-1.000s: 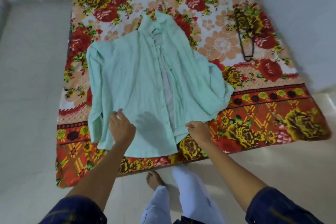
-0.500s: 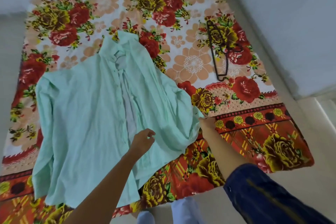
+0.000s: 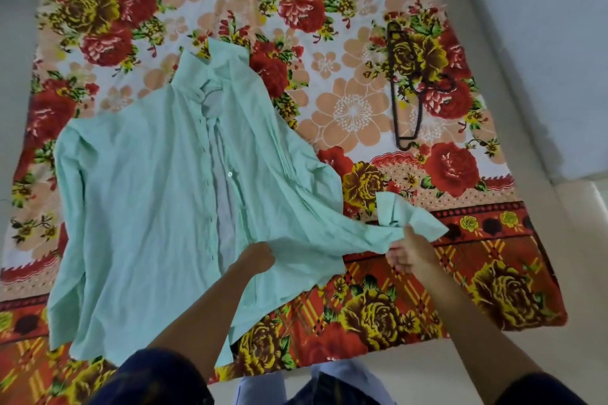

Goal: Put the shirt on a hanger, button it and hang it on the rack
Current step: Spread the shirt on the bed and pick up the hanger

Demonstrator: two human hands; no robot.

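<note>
Both hands busy on the shirt's right-side sleeve, hanger not touched yet.

Our left hand [image 3: 258,256] is bunched closed on the front panel near lower centre of the frame, and our right hand [image 3: 411,251] pinches the sleeve cuff [image 3: 406,215], pulling it out toward the right, probably so the sleeve lies flat and the body doesn't slide along with it. The mint shirt [image 3: 141,200] sits unbuttoned, collar pointing up-frame, on the floral sheet [image 3: 355,108] across the left and middle. The dark hanger [image 3: 403,89] lies well apart in the upper right, so we'd guess spreading comes first. No rack in view.
</note>
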